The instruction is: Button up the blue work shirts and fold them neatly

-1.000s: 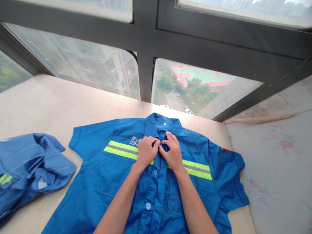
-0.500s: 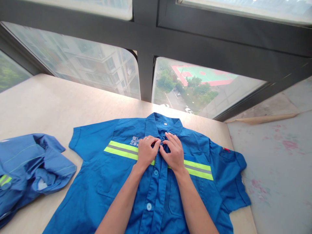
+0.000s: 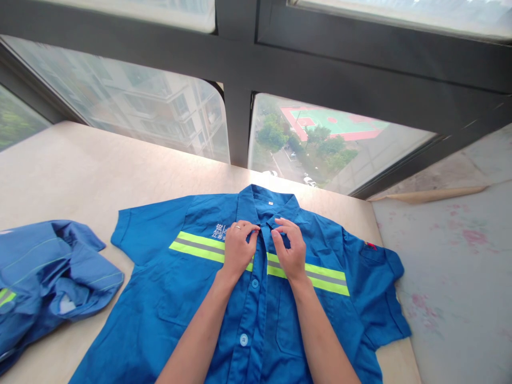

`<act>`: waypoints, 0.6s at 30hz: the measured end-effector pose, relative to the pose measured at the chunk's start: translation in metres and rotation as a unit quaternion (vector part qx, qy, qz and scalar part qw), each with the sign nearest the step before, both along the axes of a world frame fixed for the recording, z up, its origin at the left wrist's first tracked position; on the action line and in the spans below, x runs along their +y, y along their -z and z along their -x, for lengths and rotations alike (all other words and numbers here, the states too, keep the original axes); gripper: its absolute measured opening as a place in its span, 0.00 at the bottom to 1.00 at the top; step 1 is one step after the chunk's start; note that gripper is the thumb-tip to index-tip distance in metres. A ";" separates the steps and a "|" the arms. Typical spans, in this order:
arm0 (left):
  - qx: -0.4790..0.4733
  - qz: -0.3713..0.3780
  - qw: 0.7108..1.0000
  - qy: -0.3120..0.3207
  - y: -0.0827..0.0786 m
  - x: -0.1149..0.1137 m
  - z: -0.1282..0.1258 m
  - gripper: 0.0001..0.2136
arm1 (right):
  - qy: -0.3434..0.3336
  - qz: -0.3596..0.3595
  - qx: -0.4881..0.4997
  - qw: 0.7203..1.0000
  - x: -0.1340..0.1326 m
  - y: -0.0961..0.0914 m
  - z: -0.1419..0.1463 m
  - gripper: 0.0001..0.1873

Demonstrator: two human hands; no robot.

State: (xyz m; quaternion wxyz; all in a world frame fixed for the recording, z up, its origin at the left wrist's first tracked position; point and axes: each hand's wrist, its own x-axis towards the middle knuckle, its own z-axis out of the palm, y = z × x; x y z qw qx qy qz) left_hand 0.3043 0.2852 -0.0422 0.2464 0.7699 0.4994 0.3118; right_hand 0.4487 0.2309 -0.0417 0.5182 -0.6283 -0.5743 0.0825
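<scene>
A blue short-sleeved work shirt (image 3: 192, 296) lies spread face up, its collar (image 3: 286, 202) toward the window. Yellow-green and grey reflective bands (image 3: 328, 278) cross the chest. Just below the collar, my left hand (image 3: 241, 246) pinches the edge of the front placket between thumb and fingers. Opposite it, my right hand (image 3: 292, 248) rests at the other side of the front opening, thumb and fingers apart with nothing held. Lower down the placket show a light-blue button (image 3: 255, 283) and a larger-looking button (image 3: 244, 340). The spot under my left fingertips is hidden.
A second crumpled blue garment (image 3: 52, 266) lies at the left on the pale sill surface (image 3: 132, 165). Dark window frames (image 3: 240, 80) rise along the back. On the right stands a wall with floral paper (image 3: 452, 256), its torn edge (image 3: 440, 194) peeling.
My right hand has moved slightly right, off the button area, and its fingers have parted. The placket flap now lies flatter between the hands. My left hand stays pinched at the edge.
</scene>
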 end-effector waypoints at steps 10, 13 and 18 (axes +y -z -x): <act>-0.007 0.020 1.000 0.011 -0.003 0.000 0.001 0.09 | -0.102 0.087 -0.153 0.979 0.003 0.003 0.001 0.13; -0.010 0.016 1.000 0.023 -0.004 0.000 0.001 0.09 | -0.077 0.115 -0.199 0.970 0.003 0.006 0.004 0.14; 0.023 0.005 0.999 0.028 -0.003 0.000 0.001 0.07 | -0.067 0.144 -0.226 0.961 0.001 0.008 0.006 0.16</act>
